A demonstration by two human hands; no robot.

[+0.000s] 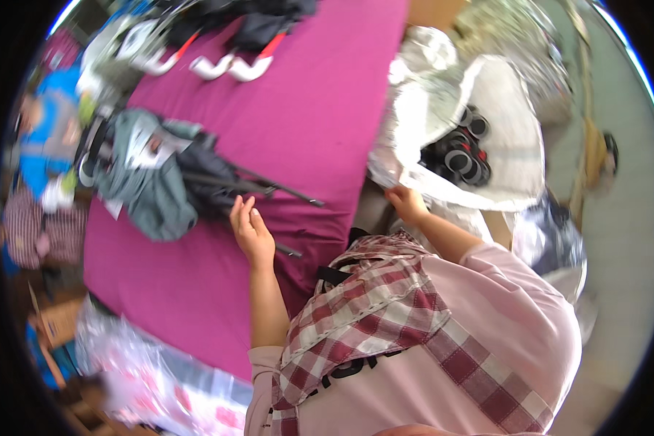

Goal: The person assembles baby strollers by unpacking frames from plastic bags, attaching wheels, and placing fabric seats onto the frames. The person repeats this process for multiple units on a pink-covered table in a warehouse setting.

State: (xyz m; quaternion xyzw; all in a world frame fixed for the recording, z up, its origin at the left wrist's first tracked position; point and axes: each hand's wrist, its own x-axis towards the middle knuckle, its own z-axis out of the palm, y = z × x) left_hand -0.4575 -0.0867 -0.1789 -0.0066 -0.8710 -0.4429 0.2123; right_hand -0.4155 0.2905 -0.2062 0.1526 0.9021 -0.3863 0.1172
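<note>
My left hand (253, 231) is open, its fingers stretched out beside the dark tubes of what looks like a folded stroller (149, 178) with grey-green fabric. The stroller lies on a table with a magenta cloth (298, 94), its tube ends pointing toward me. On the right, my right hand (408, 205) has its fingers closed on the near rim of a large white sack (512, 109). Inside the sack sit several black and grey wheels (461, 156) with red parts.
White curved handles (232, 67) and black fabric lie at the table's far end. People in blue (47, 156) and checked clothing (29, 225) are on the left. Plastic-wrapped pink and white goods (160, 378) lie lower left. Clear plastic bags (519, 36) stand behind the sack.
</note>
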